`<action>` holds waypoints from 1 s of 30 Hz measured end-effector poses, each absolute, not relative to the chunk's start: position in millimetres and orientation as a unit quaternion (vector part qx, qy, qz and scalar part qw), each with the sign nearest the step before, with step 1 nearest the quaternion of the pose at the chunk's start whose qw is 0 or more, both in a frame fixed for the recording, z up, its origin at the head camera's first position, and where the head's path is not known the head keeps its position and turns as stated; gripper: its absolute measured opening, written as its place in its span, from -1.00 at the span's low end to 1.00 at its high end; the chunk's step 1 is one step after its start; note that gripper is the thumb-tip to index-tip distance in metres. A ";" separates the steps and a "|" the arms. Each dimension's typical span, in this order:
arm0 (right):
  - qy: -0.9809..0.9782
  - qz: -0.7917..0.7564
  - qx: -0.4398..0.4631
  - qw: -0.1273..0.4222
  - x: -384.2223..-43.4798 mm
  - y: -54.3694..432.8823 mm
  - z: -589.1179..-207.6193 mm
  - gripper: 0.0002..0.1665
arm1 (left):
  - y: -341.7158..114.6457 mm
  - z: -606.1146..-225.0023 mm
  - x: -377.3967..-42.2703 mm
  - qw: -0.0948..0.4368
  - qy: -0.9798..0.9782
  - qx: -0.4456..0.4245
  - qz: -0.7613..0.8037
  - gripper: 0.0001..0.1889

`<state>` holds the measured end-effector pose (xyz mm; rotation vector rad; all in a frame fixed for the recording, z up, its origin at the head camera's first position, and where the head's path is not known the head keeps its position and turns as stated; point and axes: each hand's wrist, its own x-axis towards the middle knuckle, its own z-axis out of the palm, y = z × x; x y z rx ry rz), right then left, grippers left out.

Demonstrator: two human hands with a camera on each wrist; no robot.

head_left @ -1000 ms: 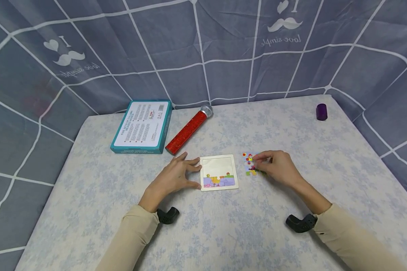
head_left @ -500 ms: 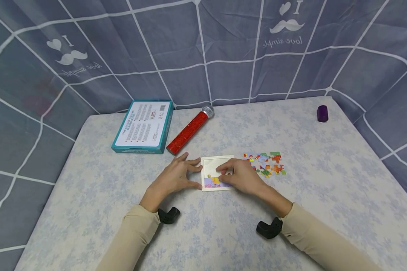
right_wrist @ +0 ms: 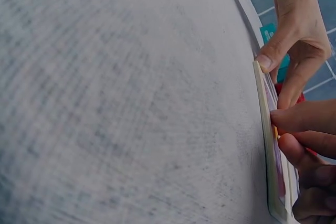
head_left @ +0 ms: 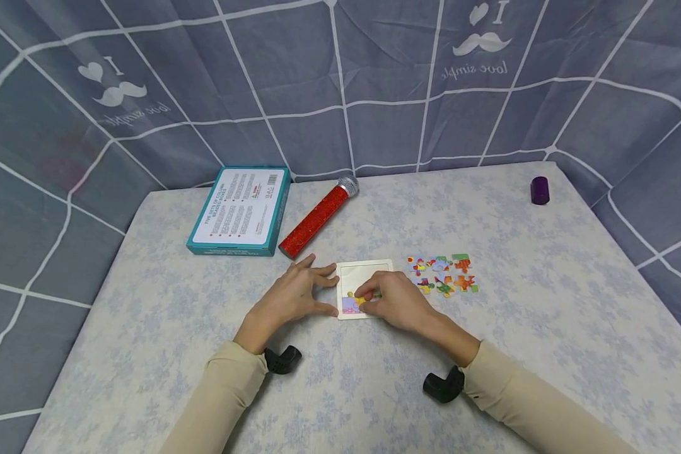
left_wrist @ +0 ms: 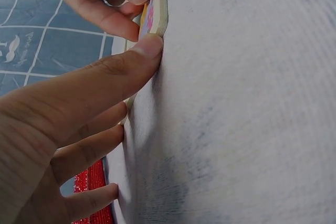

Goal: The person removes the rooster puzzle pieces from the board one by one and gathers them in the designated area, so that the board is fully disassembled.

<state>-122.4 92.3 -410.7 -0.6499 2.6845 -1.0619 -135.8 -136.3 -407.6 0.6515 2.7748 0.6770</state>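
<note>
A shallow square puzzle board (head_left: 366, 263) lies on the table, with colourful pieces (head_left: 350, 305) filling its near part and bare backing beyond. My left hand (head_left: 289, 293) steadies its left side: thumb at the near corner, spread fingers along the edge, nearly straight in the left wrist view. Over the board, my right hand (head_left: 400, 301) pinches a small puzzle piece between thumb and forefinger, mostly hidden by the fingertips. In the right wrist view, those fingertips (right_wrist: 278, 118) are right at the board's surface, with a bit of yellow showing. Loose puzzle pieces (head_left: 441, 265) lie right of the board.
Behind my left hand lie a teal and white box (head_left: 239, 208) and a red glittery microphone (head_left: 316, 221). A small purple cylinder (head_left: 540, 190) stands at the far right. A grey-blue grid curtain (head_left: 295, 69) hangs behind the patterned table (head_left: 374, 391).
My right hand has moved left from the loose pieces to the board, then slightly further left and down onto the filled part. My left hand has stayed at the board's edge.
</note>
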 end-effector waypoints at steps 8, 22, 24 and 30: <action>0.902 -0.355 -0.226 0.096 -125.4 90.6 -409.5 -0.81 | -135.9 -407.3 -135.8 0.104 0.943 0.221 0.227 -0.31; 0.895 -0.371 -0.226 0.103 -124.2 90.1 -410.4 -0.84 | -135.2 -407.0 -135.3 0.104 0.941 0.226 0.231 -0.30; 0.888 -0.389 -0.224 0.101 -123.6 90.4 -410.7 -0.88 | -135.2 -407.0 -135.3 0.105 0.941 0.226 0.231 -0.30; 0.851 -0.472 -0.195 0.123 -124.4 91.5 -414.9 -0.97 | -135.7 -406.9 -135.5 0.106 0.942 0.224 0.228 -0.30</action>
